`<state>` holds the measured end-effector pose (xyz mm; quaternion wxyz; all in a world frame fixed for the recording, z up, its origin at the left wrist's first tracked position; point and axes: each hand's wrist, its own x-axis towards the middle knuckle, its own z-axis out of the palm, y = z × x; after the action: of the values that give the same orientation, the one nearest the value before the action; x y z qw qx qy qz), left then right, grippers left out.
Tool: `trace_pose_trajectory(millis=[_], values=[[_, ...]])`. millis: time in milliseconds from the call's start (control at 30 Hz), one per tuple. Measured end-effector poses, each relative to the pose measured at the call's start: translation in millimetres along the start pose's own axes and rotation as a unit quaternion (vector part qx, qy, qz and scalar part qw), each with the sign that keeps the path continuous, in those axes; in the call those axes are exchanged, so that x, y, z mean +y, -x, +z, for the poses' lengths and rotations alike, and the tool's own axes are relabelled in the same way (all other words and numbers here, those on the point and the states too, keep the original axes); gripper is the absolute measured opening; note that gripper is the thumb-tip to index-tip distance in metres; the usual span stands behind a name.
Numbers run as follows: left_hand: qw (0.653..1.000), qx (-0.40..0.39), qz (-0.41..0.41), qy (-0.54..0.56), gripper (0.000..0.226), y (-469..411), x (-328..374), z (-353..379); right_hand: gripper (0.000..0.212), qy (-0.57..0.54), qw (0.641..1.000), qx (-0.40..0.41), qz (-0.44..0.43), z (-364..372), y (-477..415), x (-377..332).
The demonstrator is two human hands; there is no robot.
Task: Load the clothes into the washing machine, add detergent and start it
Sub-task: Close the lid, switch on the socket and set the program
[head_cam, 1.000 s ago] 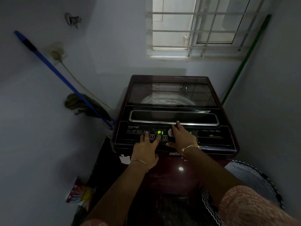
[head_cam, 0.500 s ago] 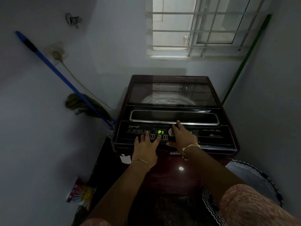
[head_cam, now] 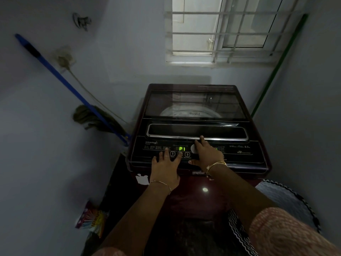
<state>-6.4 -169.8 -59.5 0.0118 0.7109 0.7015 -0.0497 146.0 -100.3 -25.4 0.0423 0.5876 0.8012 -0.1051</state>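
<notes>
A dark maroon top-loading washing machine (head_cam: 239, 111) stands in front of me with its glass lid closed; the drum shows faintly through it. The control panel (head_cam: 149, 145) is lit and its green display (head_cam: 182, 148) reads P1. My left hand (head_cam: 165, 168) lies flat on the panel, fingers spread, a fingertip on the middle of three numbered buttons. My right hand (head_cam: 207, 155) rests over the round knob (head_cam: 193, 149), its index finger reaching the chrome lid handle (head_cam: 230, 139). Neither hand holds anything.
A blue-handled mop (head_cam: 77, 95) leans on the left wall beside the machine. A colourful detergent packet (head_cam: 91, 218) sits on the floor at lower left. A round laundry basket (head_cam: 287, 200) stands at lower right. A green pole (head_cam: 276, 67) leans in the right corner under the barred window (head_cam: 221, 30).
My left fingers have shifted slightly across the numbered buttons. The right hand and the display reading have stayed the same.
</notes>
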Motion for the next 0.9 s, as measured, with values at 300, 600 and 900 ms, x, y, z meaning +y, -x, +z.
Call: trace_pose_trajectory(millis=[300,600,900], values=[[1.000,0.000,-0.004,0.005,0.082,0.3,0.8,0.9,0.089,-0.002,1.000,0.001,0.002,2.3,-1.8,0.5],[1.000,0.001,-0.011,0.007,0.079,1.0,4.0,1.0,0.090,-0.010,1.000,-0.004,0.003,2.5,-3.2,1.3],[1.000,-0.018,-0.012,0.009,0.075,-4.5,6.8,-7.9,0.091,-0.010,1.000,-0.005,0.002,2.9,-2.6,1.4]])
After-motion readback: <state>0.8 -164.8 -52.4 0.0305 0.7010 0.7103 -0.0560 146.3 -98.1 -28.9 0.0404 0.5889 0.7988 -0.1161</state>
